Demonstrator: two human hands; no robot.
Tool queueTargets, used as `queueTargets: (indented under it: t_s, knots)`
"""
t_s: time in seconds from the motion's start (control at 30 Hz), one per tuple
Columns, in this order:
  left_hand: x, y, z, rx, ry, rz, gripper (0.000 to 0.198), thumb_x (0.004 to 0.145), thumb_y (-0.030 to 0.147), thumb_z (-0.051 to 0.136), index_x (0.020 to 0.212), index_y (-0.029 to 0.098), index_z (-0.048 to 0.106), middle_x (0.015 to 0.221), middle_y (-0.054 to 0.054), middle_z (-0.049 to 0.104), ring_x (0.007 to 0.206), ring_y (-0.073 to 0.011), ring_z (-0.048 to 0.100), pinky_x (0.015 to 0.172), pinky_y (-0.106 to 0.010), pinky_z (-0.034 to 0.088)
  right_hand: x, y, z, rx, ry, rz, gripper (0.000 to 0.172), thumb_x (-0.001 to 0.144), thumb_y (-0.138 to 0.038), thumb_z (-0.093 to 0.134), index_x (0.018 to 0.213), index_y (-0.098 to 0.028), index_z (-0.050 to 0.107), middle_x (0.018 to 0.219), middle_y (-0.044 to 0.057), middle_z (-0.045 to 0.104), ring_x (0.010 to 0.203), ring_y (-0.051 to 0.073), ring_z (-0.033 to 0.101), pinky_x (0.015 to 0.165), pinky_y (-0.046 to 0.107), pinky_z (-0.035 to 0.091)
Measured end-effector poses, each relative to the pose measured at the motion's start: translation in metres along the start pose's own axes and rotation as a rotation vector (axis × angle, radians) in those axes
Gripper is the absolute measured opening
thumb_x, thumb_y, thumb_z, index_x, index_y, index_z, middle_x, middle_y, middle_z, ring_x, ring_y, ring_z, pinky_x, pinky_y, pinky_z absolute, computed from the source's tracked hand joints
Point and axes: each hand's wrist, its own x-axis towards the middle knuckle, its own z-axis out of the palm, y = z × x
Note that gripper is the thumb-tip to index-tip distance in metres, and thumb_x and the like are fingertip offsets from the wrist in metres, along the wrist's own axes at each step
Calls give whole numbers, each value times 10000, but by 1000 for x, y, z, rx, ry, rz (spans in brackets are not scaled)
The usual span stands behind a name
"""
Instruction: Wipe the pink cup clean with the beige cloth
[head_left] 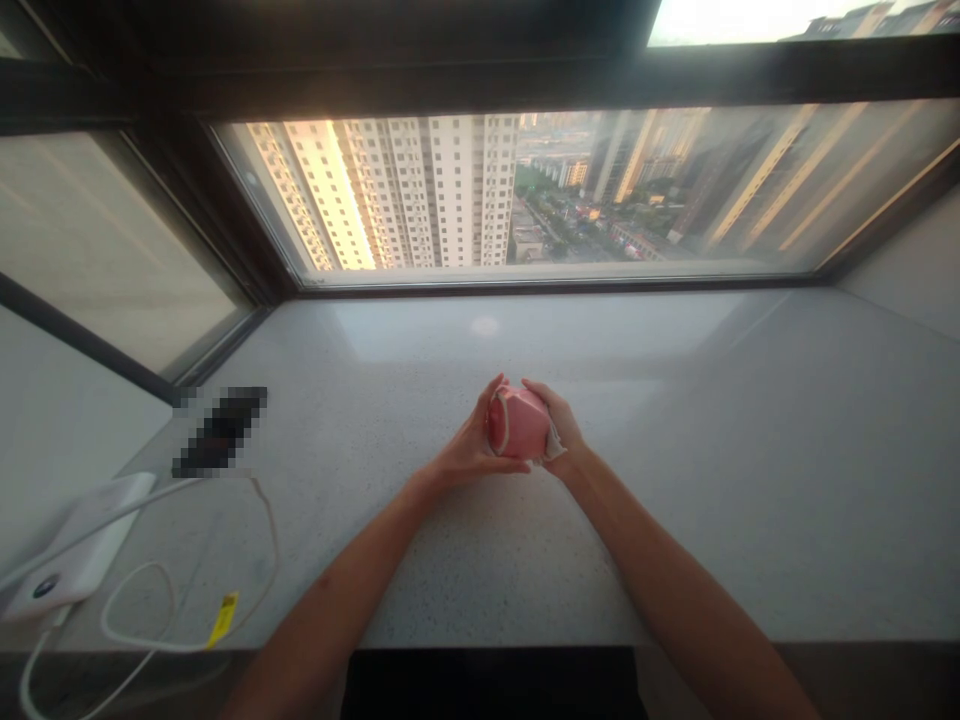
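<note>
A small pink cup-like object with a pale rim is held just above the grey stone windowsill, near its middle. My left hand wraps its fingers round the left side of it. My right hand grips the right side, and a bit of white cloth or paper shows under its fingers. Both hands are closed on the pink object.
A white power bank with a looping white cable and a yellow tag lies at the left front edge. A dark blurred phone-like item lies beyond it. A large window runs along the back.
</note>
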Motion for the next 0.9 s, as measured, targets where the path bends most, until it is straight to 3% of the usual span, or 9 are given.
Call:
queueTargets:
  t_s: [0.1, 0.23, 0.33, 0.43, 0.53, 0.63, 0.73, 0.8, 0.9]
  knots:
    - [-1, 5, 1, -15, 5, -26, 1308, 670, 419, 1033, 1719, 347, 255, 1542, -178, 545, 1322, -379, 640, 1106, -524, 555, 1, 6, 0, 4, 55, -10, 363, 876, -550, 724, 811, -193, 708, 698, 83, 776, 564, 205, 699, 563, 310, 609]
    - [0, 6, -1, -73, -5, -57, 1181, 718, 518, 982, 1668, 309, 311, 1421, -158, 626, 1155, -288, 691, 967, -405, 595, 0, 21, 1, -138, 84, -304, 489, 842, -698, 763, 788, -222, 666, 644, 20, 697, 561, 170, 645, 517, 264, 543]
    - [0, 1, -5, -85, 14, -73, 1011, 776, 720, 865, 1557, 211, 474, 1307, -152, 694, 1105, -292, 693, 960, -418, 589, -7, 32, -1, -384, 106, -569, 539, 888, -718, 724, 705, -226, 605, 590, -25, 573, 509, 117, 508, 454, 225, 408]
    - [-2, -3, -9, -82, 35, -95, 853, 881, 875, 616, 1318, 146, 682, 1206, -148, 742, 1140, -332, 686, 1054, -479, 562, -15, 39, -6, -690, -18, -742, 565, 929, -629, 730, 601, -218, 523, 528, -47, 439, 472, 86, 368, 443, 238, 278]
    - [-5, -1, -10, -112, 39, -127, 860, 938, 903, 455, 1204, 142, 755, 1160, -152, 775, 1192, -366, 684, 1120, -500, 538, -19, 42, -10, -837, -106, -834, 560, 912, -507, 783, 558, -217, 461, 504, -60, 378, 470, 76, 324, 461, 254, 229]
    - [-5, 3, -8, -143, 28, -143, 883, 965, 888, 433, 1372, 154, 708, 1313, -167, 757, 1316, -390, 650, 1184, -510, 501, -17, 41, -8, -719, -75, -736, 511, 916, -521, 770, 609, -216, 499, 540, -56, 421, 484, 83, 352, 454, 239, 262]
    - [-3, 5, -6, -194, 31, -62, 992, 928, 919, 482, 1670, 265, 417, 1648, -162, 540, 1511, -396, 516, 1269, -538, 419, -10, 34, -2, -430, 26, -580, 451, 882, -587, 772, 702, -220, 583, 590, -44, 527, 483, 98, 434, 448, 227, 355]
    - [-1, 6, -4, -207, 5, -10, 1136, 854, 928, 603, 1743, 349, 197, 1777, -162, 339, 1574, -418, 439, 1273, -574, 411, -6, 27, 2, -210, 90, -463, 400, 846, -577, 784, 743, -232, 612, 608, -35, 597, 482, 117, 507, 455, 234, 432]
    - [-1, 7, -2, -41, -17, 34, 1333, 718, 758, 903, 1744, 369, 145, 1800, -172, 239, 1601, -468, 371, 1293, -611, 372, 0, 15, 3, -1, 90, -188, 337, 831, -539, 764, 767, -230, 644, 632, 7, 689, 510, 164, 614, 500, 277, 545]
